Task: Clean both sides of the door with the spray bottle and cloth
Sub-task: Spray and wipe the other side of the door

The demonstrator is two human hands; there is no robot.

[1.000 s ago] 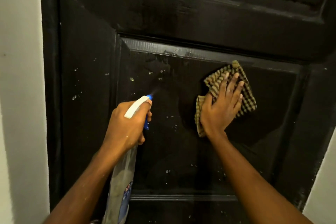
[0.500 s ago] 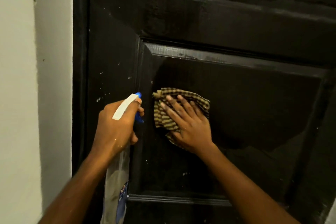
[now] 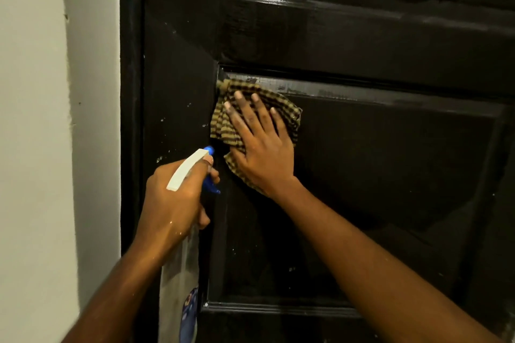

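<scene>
While the left hand (image 3: 172, 198) grips the spray bottle (image 3: 178, 270), the flat right hand (image 3: 262, 147) presses cloth (image 3: 223, 125) against door (image 3: 362, 36).

My right hand (image 3: 259, 147) flat on the door (image 3: 362, 36), fingers (image 3: 259, 114) straight and spread, pressing the cloth (image 3: 220, 125) into its lower panel's top left corner, my left hand (image 3: 175, 198) before the door's left stile, curled round the spray bottle (image 3: 178, 273), both forearms raised

The right hand (image 3: 259, 145) presses a checked cloth (image 3: 289, 114) flat against the upper left corner of the black door's (image 3: 362, 36) lower panel. At its eight o'clock, the left hand (image 3: 174, 198) grips a spray bottle (image 3: 179, 281). At nine o'clock stands a pale wall (image 3: 41, 147).
</scene>
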